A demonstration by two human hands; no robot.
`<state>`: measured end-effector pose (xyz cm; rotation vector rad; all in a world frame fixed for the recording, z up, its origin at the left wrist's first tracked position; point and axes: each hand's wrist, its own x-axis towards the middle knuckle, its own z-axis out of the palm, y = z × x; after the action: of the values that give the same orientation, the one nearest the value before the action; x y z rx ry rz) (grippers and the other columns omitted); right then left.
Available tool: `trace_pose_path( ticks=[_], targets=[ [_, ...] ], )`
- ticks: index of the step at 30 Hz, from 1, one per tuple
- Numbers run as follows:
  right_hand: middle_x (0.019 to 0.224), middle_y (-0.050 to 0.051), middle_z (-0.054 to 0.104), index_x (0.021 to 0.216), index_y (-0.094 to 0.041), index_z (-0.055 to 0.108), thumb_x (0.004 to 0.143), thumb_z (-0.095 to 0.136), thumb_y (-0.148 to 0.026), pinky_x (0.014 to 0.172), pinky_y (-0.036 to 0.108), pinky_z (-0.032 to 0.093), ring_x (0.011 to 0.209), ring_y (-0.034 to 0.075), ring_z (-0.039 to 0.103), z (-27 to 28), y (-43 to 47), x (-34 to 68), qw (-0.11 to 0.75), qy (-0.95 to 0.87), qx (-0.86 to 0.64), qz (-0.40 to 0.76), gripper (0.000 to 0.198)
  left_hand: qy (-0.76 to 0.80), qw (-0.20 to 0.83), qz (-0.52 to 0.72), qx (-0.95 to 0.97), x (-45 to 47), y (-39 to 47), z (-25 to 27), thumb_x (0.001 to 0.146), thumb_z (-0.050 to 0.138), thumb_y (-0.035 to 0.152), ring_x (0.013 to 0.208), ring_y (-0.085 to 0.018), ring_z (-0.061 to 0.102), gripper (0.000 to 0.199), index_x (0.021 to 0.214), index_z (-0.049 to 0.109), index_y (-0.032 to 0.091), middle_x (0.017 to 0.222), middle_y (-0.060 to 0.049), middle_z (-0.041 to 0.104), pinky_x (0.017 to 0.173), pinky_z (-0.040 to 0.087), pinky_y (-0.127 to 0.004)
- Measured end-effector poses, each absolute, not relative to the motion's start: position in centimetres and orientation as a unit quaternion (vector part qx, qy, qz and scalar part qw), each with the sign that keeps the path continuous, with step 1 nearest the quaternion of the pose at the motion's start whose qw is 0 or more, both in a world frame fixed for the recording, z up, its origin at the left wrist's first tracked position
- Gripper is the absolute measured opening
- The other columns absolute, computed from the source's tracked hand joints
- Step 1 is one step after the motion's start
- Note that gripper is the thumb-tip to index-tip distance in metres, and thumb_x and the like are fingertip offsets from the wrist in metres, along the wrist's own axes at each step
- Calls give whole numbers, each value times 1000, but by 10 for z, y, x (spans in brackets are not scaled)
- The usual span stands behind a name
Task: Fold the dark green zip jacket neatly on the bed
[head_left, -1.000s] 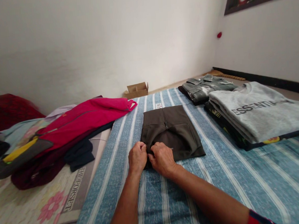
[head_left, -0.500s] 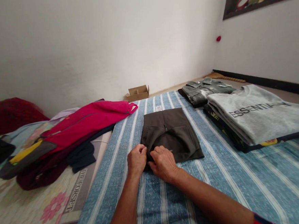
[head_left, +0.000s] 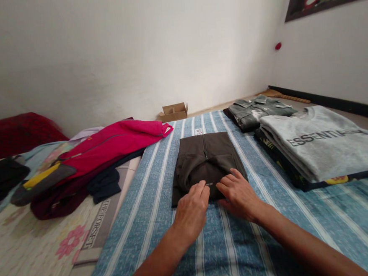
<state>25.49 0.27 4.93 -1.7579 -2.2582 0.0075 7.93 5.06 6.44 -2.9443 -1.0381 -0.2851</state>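
A dark zip-neck garment is laid on the blue striped cover, directly in front of the person, and it is already brought to a compact, nearly rectangular shape. The zip is turned upward along its middle, and the neck opening is seen at the near side, where small printed letters are visible inside.

Both hands are placed at this near part. The left hand is held with the fingers together and half bent, its fingertips at the neck opening. The right hand is bent more loosely, with the thumb set apart from the fingers, near the right side of the collar. Whether the cloth is pinched by either hand cannot be told, because the undersides of the fingers are hidden.

The folding of this piece can be judged as almost finished; only the collar, which is somewhat raised and rounded, seems not fully flattened. At the right, a grey sweatshirt lies folded on darker patterned cloth, and behind it a folded grey-green garment is seen; these may be counted as done. At the left, a pink jacket and a dark blue cloth are spread loosely, so they appear to be left unfolded.
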Motion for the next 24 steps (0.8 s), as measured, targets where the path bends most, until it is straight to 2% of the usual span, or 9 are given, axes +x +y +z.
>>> trace_pose_path(
  ticks=[4,8,14,17,20,23,24],
  targets=[
    [86,6,62,88,-20,63,79,64,-27,103,43,20,89,22,53,45,6,256,132,-777,-615,-13,12,-379,37,-2,-925,81,61,62,85,31,1,112,-25,52,36,107,58,11,122,-16,55,82,51,-36],
    [82,5,61,83,-19,63,82,60,-29,102,43,20,85,21,52,39,8,257,133,-785,-604,-46,10,-383,68,58,-919,80,68,69,87,34,2,100,-22,53,30,95,60,13,108,-11,59,81,50,-32],
    [76,3,59,76,-18,62,82,57,-24,101,42,21,79,19,50,33,9,265,143,-800,-575,-98,9,-380,80,56,-920,74,70,65,89,37,5,95,-19,49,24,88,58,16,98,-6,57,79,47,-29],
    [70,1,56,70,-19,60,84,53,-16,98,39,24,72,17,48,31,11,270,162,-797,-568,-124,16,-366,89,58,-925,71,72,62,89,40,5,94,-18,49,21,87,57,16,95,-4,57,80,47,-28],
    [65,0,53,67,-19,58,86,53,-15,96,38,26,69,17,46,29,12,271,190,-794,-559,-148,20,-363,90,49,-926,70,71,61,88,40,4,92,-18,49,21,85,56,17,94,-4,57,79,46,-28],
    [64,0,52,66,-20,57,84,54,-13,96,38,26,67,17,45,26,12,271,207,-794,-549,-160,19,-370,77,24,-925,72,68,62,87,51,14,93,-20,48,8,92,55,18,95,-4,56,77,47,-30],
    [65,0,52,66,-20,56,84,54,-12,97,39,26,67,17,44,24,12,271,211,-793,-549,-160,19,-373,73,16,-925,73,67,62,85,55,20,93,-21,48,10,95,55,18,96,-4,55,76,47,-31]
  ],
)
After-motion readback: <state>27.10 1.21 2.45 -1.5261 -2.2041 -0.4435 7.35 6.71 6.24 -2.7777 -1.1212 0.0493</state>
